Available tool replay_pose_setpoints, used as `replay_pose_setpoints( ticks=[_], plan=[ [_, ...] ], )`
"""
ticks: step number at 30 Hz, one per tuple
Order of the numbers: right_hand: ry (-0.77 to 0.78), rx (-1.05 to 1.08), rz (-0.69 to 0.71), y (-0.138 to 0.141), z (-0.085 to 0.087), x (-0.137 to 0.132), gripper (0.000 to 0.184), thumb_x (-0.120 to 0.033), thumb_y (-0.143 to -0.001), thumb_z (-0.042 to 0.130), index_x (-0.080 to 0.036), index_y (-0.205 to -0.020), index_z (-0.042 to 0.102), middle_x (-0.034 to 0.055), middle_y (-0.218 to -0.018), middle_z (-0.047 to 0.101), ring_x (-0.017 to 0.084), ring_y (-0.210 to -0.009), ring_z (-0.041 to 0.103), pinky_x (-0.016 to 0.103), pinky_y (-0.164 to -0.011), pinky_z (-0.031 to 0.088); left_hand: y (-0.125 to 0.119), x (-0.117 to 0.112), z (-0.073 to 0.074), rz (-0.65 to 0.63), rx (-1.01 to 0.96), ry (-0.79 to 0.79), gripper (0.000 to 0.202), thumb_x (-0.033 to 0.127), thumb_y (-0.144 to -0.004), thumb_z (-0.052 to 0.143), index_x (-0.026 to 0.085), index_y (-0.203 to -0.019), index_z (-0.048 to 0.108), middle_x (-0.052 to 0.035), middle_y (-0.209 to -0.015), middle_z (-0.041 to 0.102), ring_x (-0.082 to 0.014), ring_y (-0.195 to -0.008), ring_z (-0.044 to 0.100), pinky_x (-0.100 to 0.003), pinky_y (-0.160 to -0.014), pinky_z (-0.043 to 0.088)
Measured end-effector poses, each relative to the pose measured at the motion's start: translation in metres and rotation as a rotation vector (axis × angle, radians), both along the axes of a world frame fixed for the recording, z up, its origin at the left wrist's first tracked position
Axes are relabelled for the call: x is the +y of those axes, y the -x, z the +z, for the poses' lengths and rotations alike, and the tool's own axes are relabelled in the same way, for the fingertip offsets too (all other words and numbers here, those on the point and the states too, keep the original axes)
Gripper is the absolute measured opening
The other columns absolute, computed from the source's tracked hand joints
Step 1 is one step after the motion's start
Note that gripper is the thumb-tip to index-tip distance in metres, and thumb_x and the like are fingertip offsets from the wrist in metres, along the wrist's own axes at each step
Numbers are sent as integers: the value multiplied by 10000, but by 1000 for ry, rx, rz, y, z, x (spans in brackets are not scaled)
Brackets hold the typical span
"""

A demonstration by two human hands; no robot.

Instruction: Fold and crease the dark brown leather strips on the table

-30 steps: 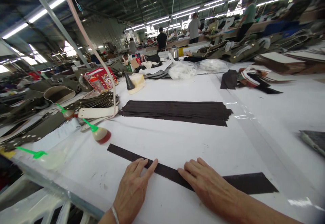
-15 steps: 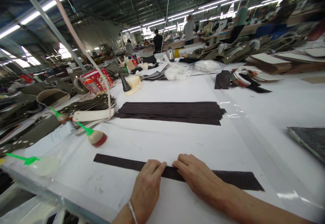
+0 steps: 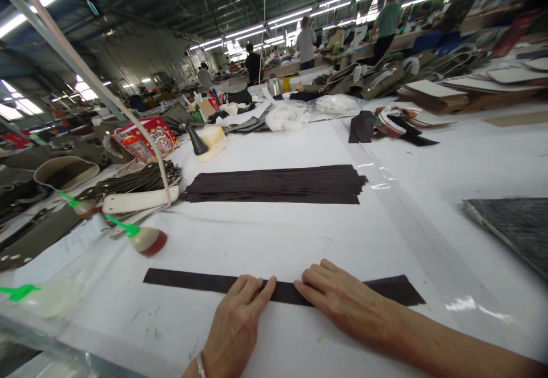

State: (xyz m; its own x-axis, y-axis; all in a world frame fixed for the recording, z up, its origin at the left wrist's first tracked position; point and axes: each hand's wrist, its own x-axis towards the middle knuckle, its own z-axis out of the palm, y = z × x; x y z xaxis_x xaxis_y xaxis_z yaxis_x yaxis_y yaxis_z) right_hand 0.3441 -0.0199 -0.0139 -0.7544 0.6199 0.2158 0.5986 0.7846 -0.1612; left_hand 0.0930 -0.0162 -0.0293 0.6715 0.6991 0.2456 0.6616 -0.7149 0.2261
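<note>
A long dark brown strip (image 3: 188, 280) lies flat on the white table (image 3: 278, 235) close to me. My left hand (image 3: 235, 321) rests on the strip's middle with its fingers stretched flat. My right hand (image 3: 342, 301) lies beside it, fingers extended and pressing down on the same strip. The two hands almost touch at the fingertips. Further back sits a neat stack of similar dark strips (image 3: 274, 184).
Squeeze bottles with green nozzles (image 3: 141, 238) lie at the left, beside a pile of olive straps (image 3: 137, 181) and a cream strap (image 3: 137, 200). A dark textured mat (image 3: 514, 226) sits at the right. Bags and clutter fill the far table; people stand in the background.
The hands have come together on the strip's middle, and the strip now lies straighter across the table. The view has shifted a little to the right.
</note>
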Motion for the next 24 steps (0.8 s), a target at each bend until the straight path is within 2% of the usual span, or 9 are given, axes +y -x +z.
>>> replay_pose_setpoints(
  ticks=[7, 12, 16, 24],
  plan=[
    [-41, 19, -9, -11, -5, -4, 179, -49, -919, 427, -132, -1011, 557, 42, -848, 502, 185, -759, 448, 334, -718, 358, -2, -3, 6, 5, 132, 4, 643, -11, -850, 380, 265, -1430, 351, -83, -1066, 515, -228, -954, 481, -392, -848, 528],
    [-64, -7, 0, -17, -3, -7, 201, -84, -936, 424, -118, -1085, 554, 46, -846, 505, 188, -760, 446, 348, -737, 364, -8, -2, 15, -1, 311, 33, 768, -32, -809, 442, 327, -1461, 251, -67, -1027, 497, -232, -930, 471, -403, -831, 523],
    [-50, -40, -1, -26, -1, -10, 194, -73, -930, 429, -105, -1078, 551, 52, -863, 510, 192, -761, 441, 350, -738, 361, -12, -1, 20, -22, 397, 46, 879, -75, -765, 425, 387, -1467, 167, -55, -1008, 474, -234, -922, 457, -410, -822, 513],
    [-54, -47, -14, -50, 6, -21, 225, -43, -917, 410, -95, -1084, 551, 56, -843, 504, 185, -720, 428, 337, -715, 350, -10, 3, 19, -43, 424, 40, 917, -101, -723, 390, 398, -1462, 176, -60, -1029, 460, -231, -943, 445, -410, -838, 487]
  ],
)
